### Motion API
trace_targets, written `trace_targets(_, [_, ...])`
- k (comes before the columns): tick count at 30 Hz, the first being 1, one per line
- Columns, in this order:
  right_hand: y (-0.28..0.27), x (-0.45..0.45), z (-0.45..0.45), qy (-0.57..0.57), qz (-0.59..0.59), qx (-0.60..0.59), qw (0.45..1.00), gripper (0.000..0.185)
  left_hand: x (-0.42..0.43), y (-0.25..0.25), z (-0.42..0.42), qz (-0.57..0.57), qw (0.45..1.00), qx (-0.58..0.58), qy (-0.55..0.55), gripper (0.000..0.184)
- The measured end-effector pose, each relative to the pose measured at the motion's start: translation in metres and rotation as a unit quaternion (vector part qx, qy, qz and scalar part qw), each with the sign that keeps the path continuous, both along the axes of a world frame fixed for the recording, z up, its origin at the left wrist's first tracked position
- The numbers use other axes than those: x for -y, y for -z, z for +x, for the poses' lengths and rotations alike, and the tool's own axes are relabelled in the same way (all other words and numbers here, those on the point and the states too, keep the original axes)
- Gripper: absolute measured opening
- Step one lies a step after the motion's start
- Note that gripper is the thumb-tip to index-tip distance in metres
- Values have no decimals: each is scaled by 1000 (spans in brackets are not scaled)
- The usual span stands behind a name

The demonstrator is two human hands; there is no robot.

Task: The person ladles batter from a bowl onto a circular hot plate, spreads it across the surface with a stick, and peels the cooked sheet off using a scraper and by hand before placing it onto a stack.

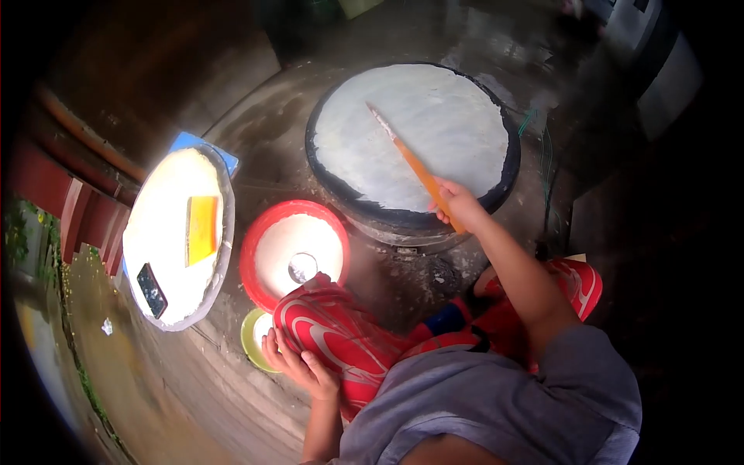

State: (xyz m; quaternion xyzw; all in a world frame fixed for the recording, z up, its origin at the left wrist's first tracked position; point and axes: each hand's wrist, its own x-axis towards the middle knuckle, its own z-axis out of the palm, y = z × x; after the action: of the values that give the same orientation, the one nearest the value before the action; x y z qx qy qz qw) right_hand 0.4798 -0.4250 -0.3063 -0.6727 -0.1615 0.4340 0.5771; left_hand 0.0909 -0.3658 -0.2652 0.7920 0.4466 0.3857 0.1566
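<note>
My right hand (pixel 456 204) is closed round the lower end of a long orange-brown flat stick (pixel 418 169). The stick's whitened tip lies over a white sheet of batter (pixel 418 116), spread across a round black griddle (pixel 511 159). My left hand (pixel 301 367) rests with fingers apart on my red-trousered knee and holds nothing. Beside that knee stands a red basin (pixel 249 267) of white batter with a small round metal ladle or cup (pixel 303 267) in it. A green bowl (pixel 249 341) with white contents is partly hidden behind my left hand and knee.
On the left, a large round tray (pixel 226 209) with a white surface bears a yellow-orange flat object (pixel 201 230) and a dark phone (pixel 152 291). Something blue (pixel 186 141) shows behind it. Dark red woodwork (pixel 77 209) stands at the far left. Green cords (pixel 546 167) hang right of the griddle.
</note>
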Motion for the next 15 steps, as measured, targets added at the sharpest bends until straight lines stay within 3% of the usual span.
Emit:
trace_targets(6, [13, -64, 10, -40, -36, 56, 997, 42, -1, 0, 1, -6, 1000, 16, -5, 55])
trace_targets(8, [15, -85, 10, -82, -169, 342, 921, 37, -2, 0, 0, -4, 1000, 14, -4, 55])
trace_targets(9, [21, -92, 12, -85, -168, 342, 921, 37, -2, 0, 0, -3, 1000, 16, -6, 55])
trace_targets(11, [29, -102, 19, -77, -336, 616, 708, 29, -1, 1, -1, -4, 1000, 17, -9, 55])
trace_targets(15, [19, -110, 29, -61, -328, 587, 737, 29, -3, 7, -6, -12, 1000, 25, -13, 55])
